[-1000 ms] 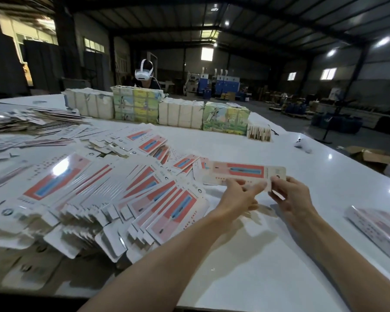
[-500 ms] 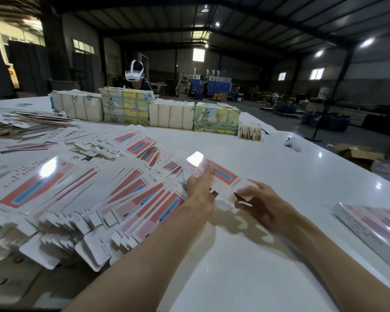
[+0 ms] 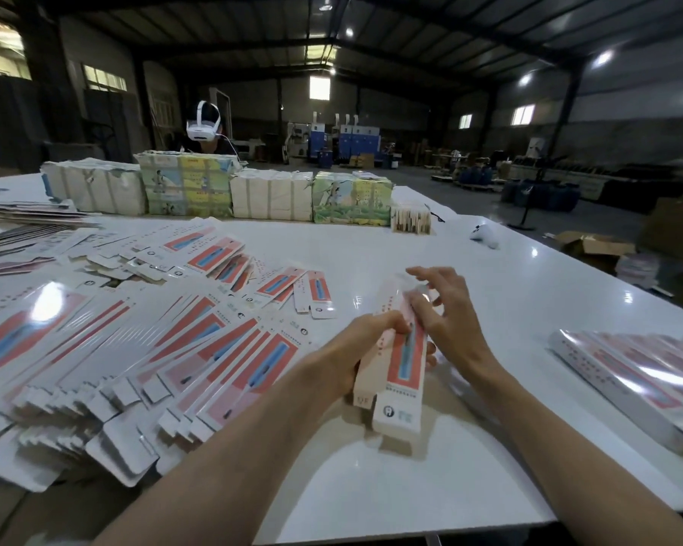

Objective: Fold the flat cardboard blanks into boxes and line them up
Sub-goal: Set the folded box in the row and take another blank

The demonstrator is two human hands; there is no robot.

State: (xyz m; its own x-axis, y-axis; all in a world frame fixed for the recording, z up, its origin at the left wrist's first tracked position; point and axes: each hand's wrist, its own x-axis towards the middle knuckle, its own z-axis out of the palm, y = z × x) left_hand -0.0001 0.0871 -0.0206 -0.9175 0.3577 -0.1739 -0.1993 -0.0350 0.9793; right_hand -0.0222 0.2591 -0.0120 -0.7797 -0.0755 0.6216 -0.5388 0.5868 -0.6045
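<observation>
A long white carton with a red and blue panel [image 3: 403, 372] is popped open into a tube above the white table [image 3: 371, 490]. My left hand [image 3: 361, 344] grips its left side, thumb on top. At the carton's far end my right hand [image 3: 446, 309] has its thumb and a finger on the end, the other fingers spread. A fanned heap of flat blanks [image 3: 143, 348] covers the table to the left. A row of folded boxes [image 3: 643, 380] lies side by side at the right edge.
Bundled stacks of printed cards [image 3: 269, 195] line the far side of the table, and a person wearing a white headset [image 3: 202, 126] sits behind them. A small white object [image 3: 484, 234] lies far right. Cardboard boxes [image 3: 592, 246] stand on the floor beyond the table's right edge.
The blank was flat and held crosswise; both hands turned it lengthwise toward me and opened it into a tube. My right hand moved to its far end.
</observation>
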